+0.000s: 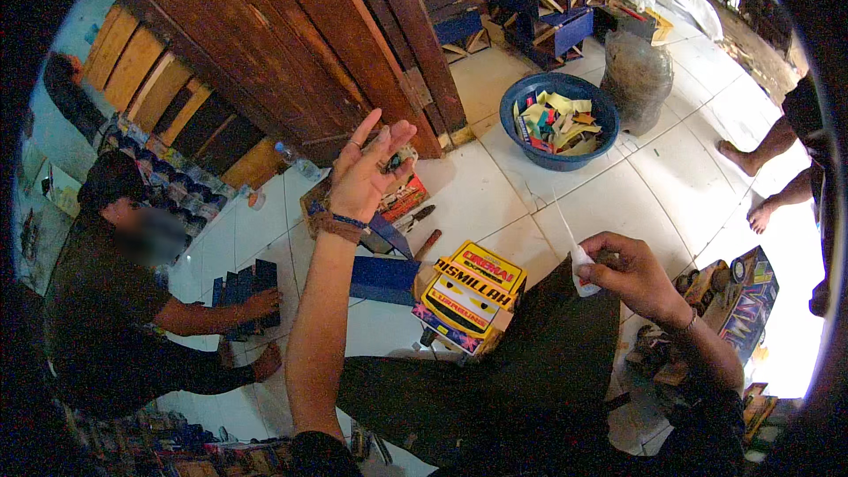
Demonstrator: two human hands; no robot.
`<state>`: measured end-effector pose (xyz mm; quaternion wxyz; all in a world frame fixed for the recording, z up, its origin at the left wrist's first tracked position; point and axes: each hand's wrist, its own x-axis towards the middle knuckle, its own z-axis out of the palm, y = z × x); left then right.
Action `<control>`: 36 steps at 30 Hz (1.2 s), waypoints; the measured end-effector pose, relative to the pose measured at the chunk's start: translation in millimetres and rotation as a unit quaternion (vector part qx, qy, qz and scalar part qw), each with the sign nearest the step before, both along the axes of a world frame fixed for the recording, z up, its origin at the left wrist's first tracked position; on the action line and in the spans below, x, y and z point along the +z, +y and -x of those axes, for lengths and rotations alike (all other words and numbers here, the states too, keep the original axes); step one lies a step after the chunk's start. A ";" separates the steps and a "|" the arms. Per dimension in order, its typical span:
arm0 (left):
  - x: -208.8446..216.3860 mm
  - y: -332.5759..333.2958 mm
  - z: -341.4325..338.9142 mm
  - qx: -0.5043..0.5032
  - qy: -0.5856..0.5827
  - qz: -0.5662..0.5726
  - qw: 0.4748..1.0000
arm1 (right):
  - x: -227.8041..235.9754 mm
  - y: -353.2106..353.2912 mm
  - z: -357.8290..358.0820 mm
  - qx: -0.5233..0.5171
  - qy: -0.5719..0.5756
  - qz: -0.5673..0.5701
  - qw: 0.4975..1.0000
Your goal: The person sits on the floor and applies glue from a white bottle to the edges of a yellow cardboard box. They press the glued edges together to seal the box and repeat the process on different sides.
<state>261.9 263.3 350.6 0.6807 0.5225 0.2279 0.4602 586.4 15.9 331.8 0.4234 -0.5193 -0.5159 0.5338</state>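
My left hand (pixel 367 175) is raised with the palm turned up and its fingers spread, a brown band around the wrist. It holds nothing that I can make out. In my right hand (pixel 625 274), over my right knee, is a small white glue bottle (pixel 583 271) with a long thin nozzle pointing up and away. Between my arms, against my dark trouser leg, a toy truck (pixel 468 296) shows its yellow front with printed stickers. Just left of it lies a dark blue box-like piece (pixel 382 278).
A blue basin (pixel 560 157) of colourful scraps stands ahead, beside a filled plastic bag (pixel 636 79). Blue wooden pieces (pixel 539 13) are stacked behind. Another toy truck (pixel 742 300) is at right. A co-worker (pixel 115 300) sits at left, handling blue pieces. Someone's bare feet (pixel 746 159) show at right.
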 end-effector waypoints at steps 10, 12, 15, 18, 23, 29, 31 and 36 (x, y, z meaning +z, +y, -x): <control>35.1 239.7 -79.0 0.390 0.425 -0.317 0.753 | 13.3 48.6 -59.5 -0.032 -0.039 0.026 0.998; 22.0 279.5 -107.5 0.462 0.448 -0.310 0.700 | 6.9 63.7 -74.2 -0.047 -0.032 0.034 0.998; -10.8 298.5 -151.0 0.412 0.540 -0.319 0.661 | -11.6 90.5 -98.0 -0.075 -0.040 0.046 0.995; -41.1 272.8 -143.7 0.293 0.595 -0.397 0.635 | -32.5 104.9 -104.5 -0.074 0.009 0.080 0.994; -55.0 214.3 -123.5 0.123 0.522 -0.498 0.681 | -45.1 105.5 -96.2 -0.038 -0.069 0.056 0.995; 4.5 117.1 -97.3 0.140 0.334 -0.277 0.890 | -27.5 75.3 -80.5 -0.029 -0.031 0.044 0.998; 23.8 83.7 -91.8 0.145 0.298 -0.275 0.903 | -20.6 59.0 -72.5 -0.035 -0.034 0.027 0.998; 52.7 22.2 -77.8 0.134 0.252 -0.265 0.921 | -6.9 21.8 -52.0 -0.034 -0.034 0.011 0.999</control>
